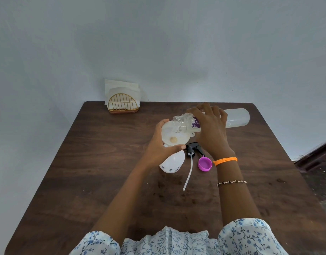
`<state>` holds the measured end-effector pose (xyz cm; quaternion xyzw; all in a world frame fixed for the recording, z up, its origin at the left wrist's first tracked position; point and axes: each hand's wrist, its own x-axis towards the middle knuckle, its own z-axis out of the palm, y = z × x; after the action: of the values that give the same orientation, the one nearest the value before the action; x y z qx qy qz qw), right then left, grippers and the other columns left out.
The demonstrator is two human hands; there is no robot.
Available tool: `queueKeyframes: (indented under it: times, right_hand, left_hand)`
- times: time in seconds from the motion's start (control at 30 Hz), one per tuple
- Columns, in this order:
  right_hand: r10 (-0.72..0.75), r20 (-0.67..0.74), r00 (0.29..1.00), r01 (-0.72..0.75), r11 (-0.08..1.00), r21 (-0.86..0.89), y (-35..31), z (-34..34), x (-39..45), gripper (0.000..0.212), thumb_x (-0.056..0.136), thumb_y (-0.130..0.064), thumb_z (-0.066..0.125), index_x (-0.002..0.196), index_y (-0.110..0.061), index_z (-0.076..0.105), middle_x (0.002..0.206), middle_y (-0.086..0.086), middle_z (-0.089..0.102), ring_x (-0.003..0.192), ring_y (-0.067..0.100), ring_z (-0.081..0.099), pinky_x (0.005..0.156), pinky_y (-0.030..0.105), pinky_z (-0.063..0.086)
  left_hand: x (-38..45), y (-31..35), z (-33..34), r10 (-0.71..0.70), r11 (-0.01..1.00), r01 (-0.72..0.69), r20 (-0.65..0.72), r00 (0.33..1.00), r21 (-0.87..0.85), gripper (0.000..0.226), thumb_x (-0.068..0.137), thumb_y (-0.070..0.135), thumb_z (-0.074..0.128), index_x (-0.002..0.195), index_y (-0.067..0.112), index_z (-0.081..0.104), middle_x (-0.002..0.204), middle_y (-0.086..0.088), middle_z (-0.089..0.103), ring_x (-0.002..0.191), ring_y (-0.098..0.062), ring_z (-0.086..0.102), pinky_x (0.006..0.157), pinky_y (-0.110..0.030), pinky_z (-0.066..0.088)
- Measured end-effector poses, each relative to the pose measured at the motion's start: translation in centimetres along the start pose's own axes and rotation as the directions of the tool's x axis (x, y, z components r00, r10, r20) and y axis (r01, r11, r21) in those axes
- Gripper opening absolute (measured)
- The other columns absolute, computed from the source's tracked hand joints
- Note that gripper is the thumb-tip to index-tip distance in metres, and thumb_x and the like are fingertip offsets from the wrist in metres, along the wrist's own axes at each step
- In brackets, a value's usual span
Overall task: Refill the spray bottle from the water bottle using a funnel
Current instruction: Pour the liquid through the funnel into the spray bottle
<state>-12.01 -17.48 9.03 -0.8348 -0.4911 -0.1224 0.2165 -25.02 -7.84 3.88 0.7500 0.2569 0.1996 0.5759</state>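
Observation:
A white funnel (169, 136) sits in the neck of a white spray bottle (172, 162) standing mid-table. My left hand (159, 144) grips the funnel's rim and the bottle top. My right hand (210, 129) holds a clear water bottle (237, 117) tipped almost level, its open mouth over the funnel's bowl. Some water lies in the funnel. The black spray head (192, 149) with its long white tube lies on the table just right of the spray bottle. A purple cap (204, 164) lies beside it, open side up.
The dark wooden table (103, 162) stands against a pale wall. A gold wire napkin holder (123, 104) with white napkins stands at the back left edge. Dark flooring shows past the table's right edge.

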Motion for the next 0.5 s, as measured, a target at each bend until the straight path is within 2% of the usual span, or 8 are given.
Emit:
queueKeyframes:
  times: [0.23,0.37,0.5]
  right_hand:
    - [0.002,-0.010,1.000,-0.002,1.000,0.003,0.09,0.08,0.01,0.055,0.061,0.001,0.073,0.111,-0.018,0.061,0.115,0.011,0.055,0.109,0.034,0.047,0.099,0.045,0.026]
    - [-0.003,-0.008,1.000,0.003,1.000,0.001,0.08,0.06,0.03,0.055,0.061,0.000,0.074,0.112,-0.018,0.061,0.116,0.012,0.055,0.109,0.035,0.047,0.099,0.046,0.027]
    - [0.002,-0.005,1.000,-0.002,1.000,-0.010,0.18,0.16,0.05,0.058,0.060,0.001,0.074,0.113,-0.019,0.060,0.116,0.011,0.055,0.110,0.034,0.047,0.100,0.046,0.026]
  left_hand:
    - [0.06,0.01,0.06,0.006,1.000,-0.006,-0.005,1.000,-0.003,0.088,0.072,0.019,0.079,0.138,0.028,0.022,0.128,0.012,0.037,0.105,0.009,0.043,0.075,-0.003,0.043]
    - [0.03,0.03,0.04,0.009,1.000,-0.009,-0.005,1.000,-0.006,0.087,0.072,0.019,0.080,0.136,0.031,0.023,0.127,0.014,0.036,0.104,0.013,0.042,0.074,-0.002,0.042]
    - [-0.04,-0.13,0.02,0.001,1.000,-0.001,-0.004,1.000,-0.001,0.086,0.071,0.023,0.081,0.134,0.037,0.023,0.128,0.014,0.037,0.106,0.010,0.043,0.081,-0.013,0.043]
